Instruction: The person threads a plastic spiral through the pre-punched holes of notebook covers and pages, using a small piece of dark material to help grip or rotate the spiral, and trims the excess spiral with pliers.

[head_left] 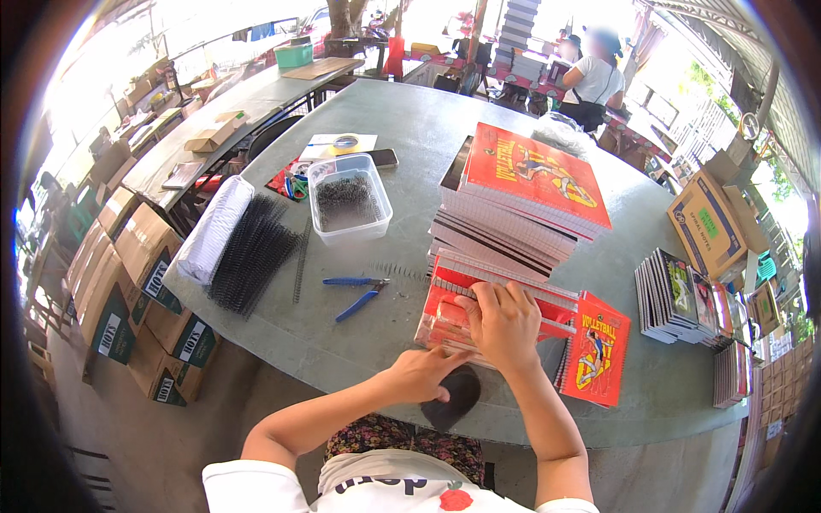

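Red-covered notebooks [438,315] are piled at the near end of a long stack on the table. My right hand [506,325] reaches over this pile, its fingers curled on the notebook edges. My left hand [419,374] rests at the pile's near left corner, thumb held apart from the fingers. Beneath it is a dark rounded object [453,400]. Blue-handled pliers [359,295] lie left of the pile, with a loose wire coil [402,270] behind them. More red notebooks [596,350] lie to the right, some showing coil binding.
Black spiral coils [251,256] lie beside a white wrapped roll [219,229]. A clear tub [351,224] holds small black pieces. Behind it are a tape roll [345,142] and a phone [381,158]. A taller notebook stack [534,184] stands beyond my hands; cartons [128,316] flank the table.
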{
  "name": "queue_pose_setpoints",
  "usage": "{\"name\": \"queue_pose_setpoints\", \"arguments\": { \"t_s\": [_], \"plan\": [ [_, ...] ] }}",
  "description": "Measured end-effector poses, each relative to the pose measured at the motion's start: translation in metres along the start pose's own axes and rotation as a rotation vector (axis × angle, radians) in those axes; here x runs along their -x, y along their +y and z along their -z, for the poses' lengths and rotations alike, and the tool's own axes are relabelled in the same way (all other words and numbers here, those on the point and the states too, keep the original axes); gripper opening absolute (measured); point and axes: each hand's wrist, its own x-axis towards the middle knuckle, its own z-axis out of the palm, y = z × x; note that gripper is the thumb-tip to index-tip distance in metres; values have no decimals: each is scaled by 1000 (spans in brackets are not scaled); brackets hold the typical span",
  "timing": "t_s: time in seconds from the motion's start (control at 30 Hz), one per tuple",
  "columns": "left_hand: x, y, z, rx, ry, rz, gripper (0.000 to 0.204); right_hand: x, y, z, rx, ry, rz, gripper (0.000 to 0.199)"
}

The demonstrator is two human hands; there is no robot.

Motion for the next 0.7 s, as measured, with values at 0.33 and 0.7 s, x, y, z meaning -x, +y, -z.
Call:
{"name": "queue_pose_setpoints", "arguments": {
  "t_s": [0.33,0.7],
  "plan": [
    [31,-21,-25,446,157,-30,31,-9,5,-1,-186,217,74,29],
    [31,-15,-11,332,150,-100,30,-6,6,3,-72,-9,-57,25]
  ]
}}
